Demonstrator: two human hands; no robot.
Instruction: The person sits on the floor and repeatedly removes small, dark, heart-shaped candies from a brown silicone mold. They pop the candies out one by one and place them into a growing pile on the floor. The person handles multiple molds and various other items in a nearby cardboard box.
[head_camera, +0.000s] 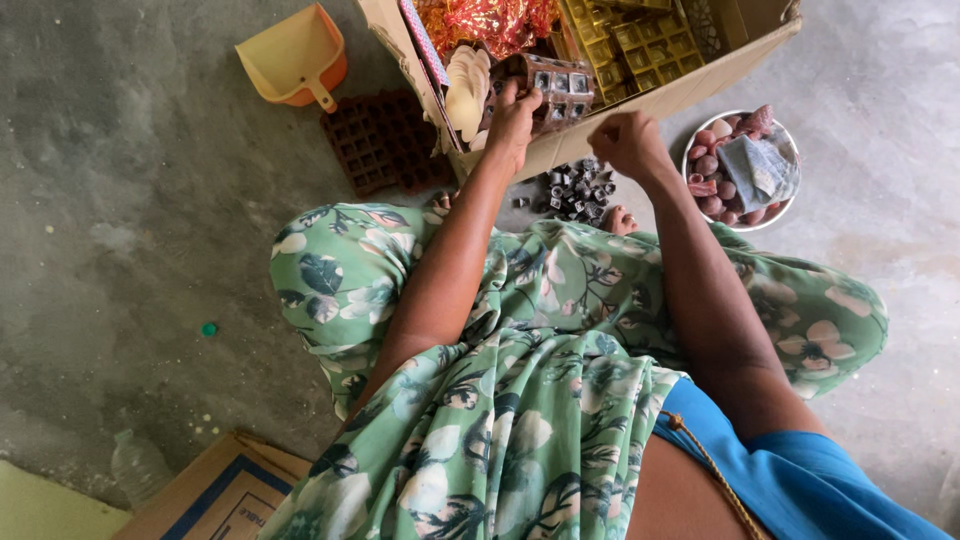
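A bare grey concrete floor (120, 200) fills the scene, and a person sits on it in a green floral garment (520, 400) with a blue cloth (790, 470) at the near right. At the far side, straight ahead, stands an open cardboard box (640, 105) that holds a brown mould tray (555, 85), a stack of pale scalloped pieces (465, 90), yellow mould trays (640, 40) and crinkled red and gold wrappers (485, 20). The left hand (513, 120) reaches over the near wall of the box, its fingers curled together on the near left edge of the brown mould tray, which lies inside the box just right of the pale pieces. The right hand (628, 143) hovers just outside the near wall of the box, its fingers drawn together in a loose fist; I cannot tell whether it grips anything. Below and between the two hands a heap of small dark cubes (578, 188) lies on the floor, touching the foot of the box. To the right, well apart from the box's corner, a white bowl (790, 205) holds rounded brown and pink lumps under a grey cloth (760, 165). At the far left an orange scoop (295, 55) sits on the floor, with a dark brown grid mould (380, 140) near it, beside the box. Another cardboard box (225, 495) and a clear plastic bottle (138, 465) lie at the near left.
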